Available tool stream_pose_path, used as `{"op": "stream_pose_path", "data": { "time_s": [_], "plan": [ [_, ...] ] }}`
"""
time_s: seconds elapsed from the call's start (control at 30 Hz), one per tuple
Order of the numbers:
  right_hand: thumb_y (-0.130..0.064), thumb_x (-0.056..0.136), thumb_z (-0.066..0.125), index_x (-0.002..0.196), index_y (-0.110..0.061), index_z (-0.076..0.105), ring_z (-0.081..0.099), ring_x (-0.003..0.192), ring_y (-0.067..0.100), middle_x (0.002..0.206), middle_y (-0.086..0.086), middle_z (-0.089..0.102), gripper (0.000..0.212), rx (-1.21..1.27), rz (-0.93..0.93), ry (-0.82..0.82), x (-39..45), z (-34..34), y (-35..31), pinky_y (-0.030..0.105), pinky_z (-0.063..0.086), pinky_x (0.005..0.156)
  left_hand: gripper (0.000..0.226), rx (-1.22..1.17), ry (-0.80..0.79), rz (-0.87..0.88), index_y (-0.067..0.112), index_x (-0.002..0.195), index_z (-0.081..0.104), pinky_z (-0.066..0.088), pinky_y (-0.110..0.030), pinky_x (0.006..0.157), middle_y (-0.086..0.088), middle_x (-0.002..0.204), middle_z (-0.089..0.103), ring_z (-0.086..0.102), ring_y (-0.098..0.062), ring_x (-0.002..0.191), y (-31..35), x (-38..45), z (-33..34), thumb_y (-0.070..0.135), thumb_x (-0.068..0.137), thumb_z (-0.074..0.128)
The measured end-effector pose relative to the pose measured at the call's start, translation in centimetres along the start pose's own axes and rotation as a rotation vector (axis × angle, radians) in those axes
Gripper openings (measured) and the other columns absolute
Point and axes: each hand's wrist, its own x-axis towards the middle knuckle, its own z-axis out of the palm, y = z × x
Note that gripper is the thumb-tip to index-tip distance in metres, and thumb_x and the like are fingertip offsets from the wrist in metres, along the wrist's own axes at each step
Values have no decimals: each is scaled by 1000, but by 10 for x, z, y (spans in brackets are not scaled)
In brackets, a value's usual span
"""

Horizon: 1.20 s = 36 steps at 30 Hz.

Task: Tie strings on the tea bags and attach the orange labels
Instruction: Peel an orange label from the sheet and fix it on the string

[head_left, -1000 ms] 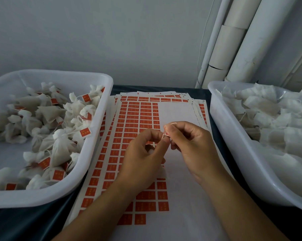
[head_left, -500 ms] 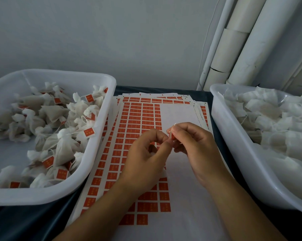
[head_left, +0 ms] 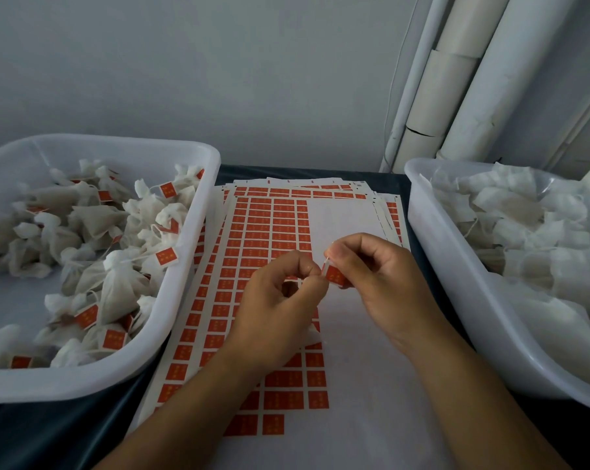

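Both hands meet above a stack of sticker sheets [head_left: 348, 334] printed with rows of orange labels. My right hand [head_left: 378, 279] pinches one small orange label [head_left: 334, 275] between thumb and fingers, with a thin white string at its top edge. My left hand [head_left: 280, 307] has its fingers curled and its fingertips pinch the string beside the label. A bit of white tea bag [head_left: 312, 334] shows under my left palm, mostly hidden.
A white tub [head_left: 192, 266] on the left holds tied tea bags with orange labels. A second white tub [head_left: 456, 273] on the right is heaped with plain white tea bags. White pipes [head_left: 456, 79] stand against the wall at the back right. The table is dark.
The orange label has come into clear view at my right fingertips. Both hands stayed together over the sheets with only small finger movement.
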Motion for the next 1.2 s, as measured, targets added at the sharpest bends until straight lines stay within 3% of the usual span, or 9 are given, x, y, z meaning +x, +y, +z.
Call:
{"op": "stream_pose_path", "data": {
  "time_s": [0.27,0.43,0.57,0.67,0.77,0.87,0.97,1.1,1.2],
  "plan": [
    [-56,85,59,93,-29,72,72,85,5,79,-11,74,31,47,5,-37,0,-1,0,14,55,71,26,49,-44,41,27,95,74,57,-37,61,7,87,72,64,-19,71,3,-3,4,44,97,54],
    [-63,86,58,98,-34,73,70,93,4,91,-18,72,34,79,37,31,2,0,1,23,62,76,22,-20,-41,3,19,85,72,48,-18,53,4,67,64,54,-8,55,2,-2,3,25,101,59],
    [-67,87,51,104,-36,74,70,91,8,98,-17,72,42,147,102,5,5,-2,-1,27,59,76,27,-68,13,-48,15,80,71,48,-12,56,1,67,64,56,-6,57,1,-1,2,25,101,58],
    [-67,89,50,102,-33,76,71,93,15,98,-9,74,44,154,145,-114,4,-5,-3,29,58,79,29,-114,36,-81,19,77,71,48,-12,57,9,66,65,59,-4,59,1,0,2,27,102,58],
    [-59,92,59,96,-34,76,71,93,15,95,-7,75,31,112,112,-172,1,-3,-3,26,60,76,26,-136,21,-28,12,82,72,49,-14,57,3,68,66,58,-5,58,1,-1,0,24,102,58],
    [-47,89,65,94,-32,77,71,93,14,94,-7,75,20,104,70,-149,0,-2,-2,23,59,73,23,-135,4,25,11,83,72,48,-18,55,-5,69,65,55,-10,56,0,-1,-1,21,100,60],
    [-37,93,68,93,-32,77,71,92,14,92,-6,75,11,103,68,-139,0,-3,1,23,59,72,22,-45,15,46,24,81,72,48,-19,53,8,66,65,56,-10,56,-2,-1,2,25,99,61],
    [-37,94,69,91,-30,77,70,89,11,88,-8,75,11,14,49,-89,0,-3,4,25,60,73,16,70,23,72,30,86,71,47,-16,55,11,72,67,59,-10,63,-5,-2,4,32,99,62],
    [-49,92,62,95,-31,72,70,91,11,90,-12,73,21,-74,-37,-38,0,-1,0,25,60,77,9,98,-18,21,33,100,65,49,-12,62,16,83,66,63,-5,75,-7,-1,4,40,94,67]
  ]
}}
